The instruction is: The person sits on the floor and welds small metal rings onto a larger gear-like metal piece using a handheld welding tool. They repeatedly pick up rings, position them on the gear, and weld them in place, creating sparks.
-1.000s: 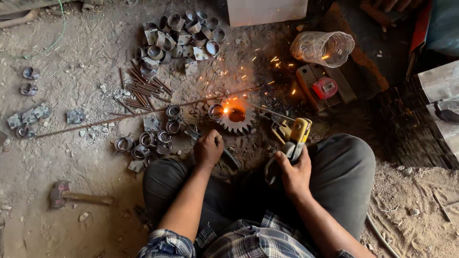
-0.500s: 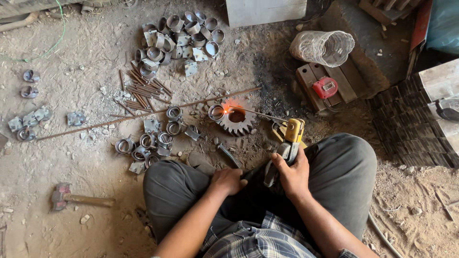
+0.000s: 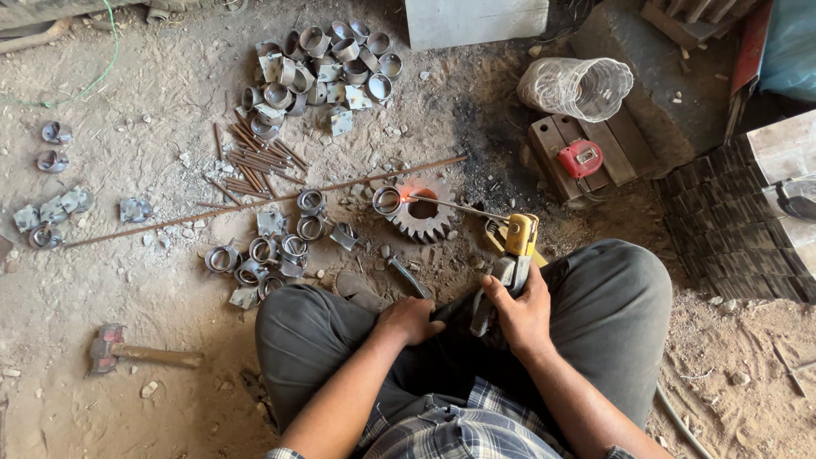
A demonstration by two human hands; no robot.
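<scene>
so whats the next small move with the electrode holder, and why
Probably lift the rod off the joint and wait. Its tip rests where the ring meets the gear, and that spot glows orange with no sparks. The right hand grips the electrode holder; the left hand rests on the lap.

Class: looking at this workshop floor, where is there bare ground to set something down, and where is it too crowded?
Bare dirt lies between the hammer and the long rod, and at far right beyond the knee. Crowded: around the gear and the ring piles.
</scene>
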